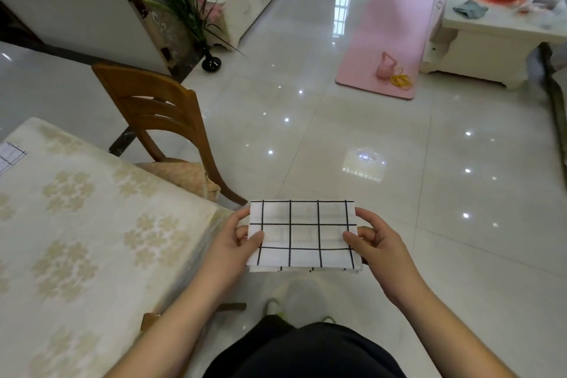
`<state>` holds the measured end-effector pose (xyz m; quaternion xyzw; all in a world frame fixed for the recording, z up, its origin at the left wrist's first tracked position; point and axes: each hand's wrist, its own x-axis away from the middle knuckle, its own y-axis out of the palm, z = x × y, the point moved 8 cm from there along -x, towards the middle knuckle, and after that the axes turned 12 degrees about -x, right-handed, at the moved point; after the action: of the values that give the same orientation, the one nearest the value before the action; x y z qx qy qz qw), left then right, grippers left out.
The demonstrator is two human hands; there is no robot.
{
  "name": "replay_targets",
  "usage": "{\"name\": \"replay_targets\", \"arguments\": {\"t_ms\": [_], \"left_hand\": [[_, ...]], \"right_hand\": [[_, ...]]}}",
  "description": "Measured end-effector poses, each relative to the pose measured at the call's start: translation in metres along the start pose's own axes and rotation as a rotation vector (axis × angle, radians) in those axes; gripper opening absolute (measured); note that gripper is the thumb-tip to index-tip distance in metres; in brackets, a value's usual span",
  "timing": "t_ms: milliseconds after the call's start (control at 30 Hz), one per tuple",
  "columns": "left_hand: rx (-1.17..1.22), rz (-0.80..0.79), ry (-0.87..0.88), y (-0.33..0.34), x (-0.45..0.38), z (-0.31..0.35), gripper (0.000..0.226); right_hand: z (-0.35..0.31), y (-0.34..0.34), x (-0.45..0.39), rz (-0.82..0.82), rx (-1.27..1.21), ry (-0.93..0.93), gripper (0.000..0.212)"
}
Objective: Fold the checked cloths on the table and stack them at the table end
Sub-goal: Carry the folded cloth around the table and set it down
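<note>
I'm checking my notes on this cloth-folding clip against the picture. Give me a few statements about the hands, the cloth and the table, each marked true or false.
1. Both hands hold the folded checked cloth, the left hand at its left edge, the right hand at its right edge. True.
2. The cloth lies flat on the table. False: it is held in the air over the floor, to the right of the table.
3. A wooden chair stands by the table's far side. True.
4. The cloth is plain red. False: it is white with a black grid.
5. Another checked cloth shows at the picture's left edge, on the table. True.
</note>
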<state>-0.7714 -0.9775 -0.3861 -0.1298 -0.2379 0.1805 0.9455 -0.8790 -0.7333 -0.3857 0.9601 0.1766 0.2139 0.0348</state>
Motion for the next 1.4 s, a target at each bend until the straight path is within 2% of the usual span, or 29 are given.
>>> {"name": "replay_targets", "arguments": {"t_ms": [467,1000,1100,1400], "left_hand": [[0.2,0.07,-0.079,-0.056,-0.142,0.015,0.052],[0.208,0.126,-0.124,-0.13,-0.292,0.066,0.052],[0.19,0.174,-0.141,-0.138,-0.326,0.084,0.044],[0.206,0.349,-0.22,-0.162,-0.424,0.129,0.043]], "right_hand": [[-0.068,0.072,-0.166,-0.116,0.145,-0.026,0.037],[-0.128,0.144,-0.32,-0.184,0.179,0.016,0.035],[-0.142,0.153,-0.362,-0.206,0.15,0.045,0.034],[-0.203,0.188,-0.504,-0.361,0.192,0.093,0.035]]}}
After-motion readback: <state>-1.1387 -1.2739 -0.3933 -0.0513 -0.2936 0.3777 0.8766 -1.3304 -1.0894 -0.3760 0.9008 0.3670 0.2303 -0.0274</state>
